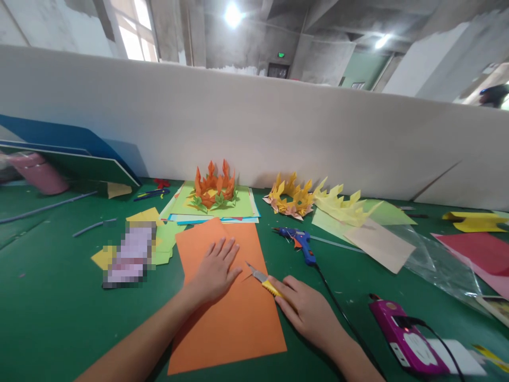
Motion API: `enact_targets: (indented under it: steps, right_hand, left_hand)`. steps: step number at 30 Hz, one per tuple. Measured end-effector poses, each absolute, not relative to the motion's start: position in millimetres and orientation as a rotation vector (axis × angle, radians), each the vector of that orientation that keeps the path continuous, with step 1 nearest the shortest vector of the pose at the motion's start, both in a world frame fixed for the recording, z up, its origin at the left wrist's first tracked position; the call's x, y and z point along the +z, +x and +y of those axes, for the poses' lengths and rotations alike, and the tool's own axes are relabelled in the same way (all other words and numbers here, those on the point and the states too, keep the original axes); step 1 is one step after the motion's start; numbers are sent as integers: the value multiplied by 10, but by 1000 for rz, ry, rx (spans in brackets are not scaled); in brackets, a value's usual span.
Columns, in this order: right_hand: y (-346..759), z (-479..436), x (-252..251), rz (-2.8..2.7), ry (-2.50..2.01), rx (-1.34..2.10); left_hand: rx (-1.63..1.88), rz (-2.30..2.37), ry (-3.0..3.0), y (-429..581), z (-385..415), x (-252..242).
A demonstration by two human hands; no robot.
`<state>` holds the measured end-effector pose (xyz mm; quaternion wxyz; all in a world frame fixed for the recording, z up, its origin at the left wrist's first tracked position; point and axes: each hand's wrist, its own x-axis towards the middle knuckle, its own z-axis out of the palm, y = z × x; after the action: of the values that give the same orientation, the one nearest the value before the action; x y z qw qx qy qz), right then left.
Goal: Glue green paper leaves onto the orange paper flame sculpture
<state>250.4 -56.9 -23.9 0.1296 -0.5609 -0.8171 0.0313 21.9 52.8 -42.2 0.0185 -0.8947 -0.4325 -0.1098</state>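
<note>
Orange paper (pixel 230 334) lies on the green table in front of me, with edges of more than one sheet showing at its top. My left hand (pixel 217 265) rests flat on it, fingers stretched out and thumb apart. In my right hand (pixel 304 305) is a yellow utility knife (pixel 271 287), gripped at the handle. Its metal blade is out and points up and left over the orange paper, close to my left thumb. Whether the blade tip touches the paper I cannot tell.
Behind stand an orange paper crown (pixel 214 188) and a yellow paper crown (pixel 292 196). A blue glue gun (pixel 300 241) with a black cord lies right of the paper. Farther right is a magenta power bank (pixel 405 334). Left are a blurred-out phone (pixel 131 252) and scissors (pixel 151 194).
</note>
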Motion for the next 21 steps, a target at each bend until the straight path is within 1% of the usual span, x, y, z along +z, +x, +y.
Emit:
enact_targets:
  steps: [7, 14, 17, 21]
  right_hand:
    - [2501, -451, -197, -2395, -1625, 122]
    - [2459, -330, -196, -2402, -1626, 109]
    - [2453, -336, -201, -2385, -1611, 112]
    - [2507, -405, -161, -2394, -1558, 225]
  left_hand:
    - [-334, -1371, -2761, 225, 517, -420]
    - [-474, -1367, -2766, 222, 513, -450]
    - [-497, -1381, -2791, 207, 515, -375]
    - [-554, -1355, -2855, 198, 531, -184]
